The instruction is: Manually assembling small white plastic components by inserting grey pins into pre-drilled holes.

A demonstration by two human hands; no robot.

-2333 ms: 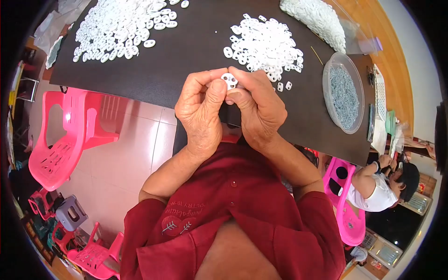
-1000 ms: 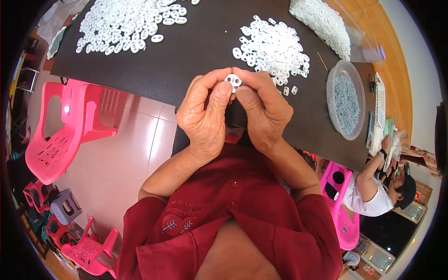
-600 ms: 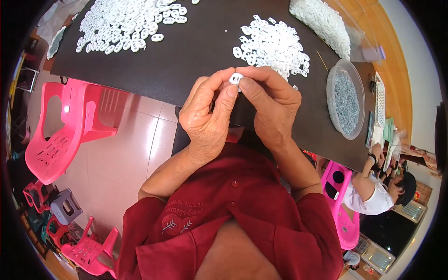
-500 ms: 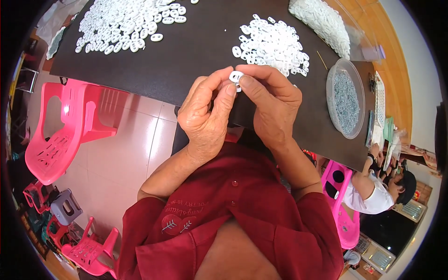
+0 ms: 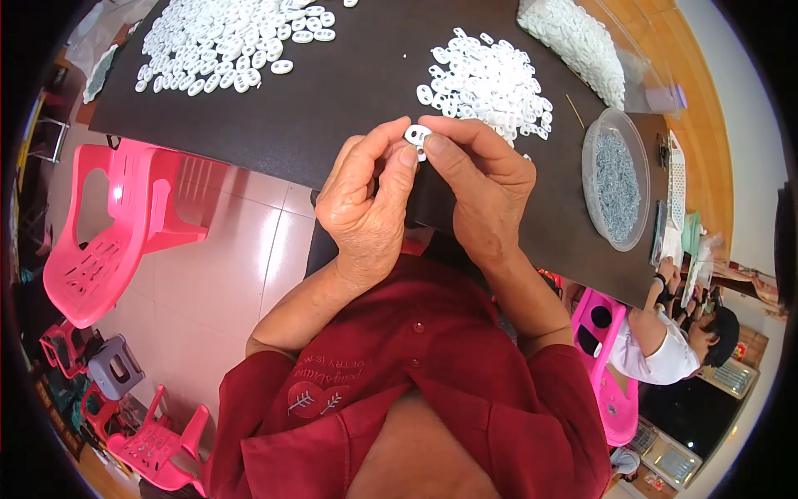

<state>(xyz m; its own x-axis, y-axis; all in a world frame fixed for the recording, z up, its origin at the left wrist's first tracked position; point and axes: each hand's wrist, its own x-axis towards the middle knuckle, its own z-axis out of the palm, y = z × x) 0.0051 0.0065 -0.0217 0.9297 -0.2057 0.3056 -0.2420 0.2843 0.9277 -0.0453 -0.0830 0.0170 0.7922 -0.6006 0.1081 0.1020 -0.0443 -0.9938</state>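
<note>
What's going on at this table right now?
A person in a red shirt holds a small white piece between the fingertips of the left hand and right hand, above the near edge of a dark table. Beyond the hands lie two white piles, a left pile and a right pile. A clear tub of small metal parts stands to the right. Another person is farther right.
</note>
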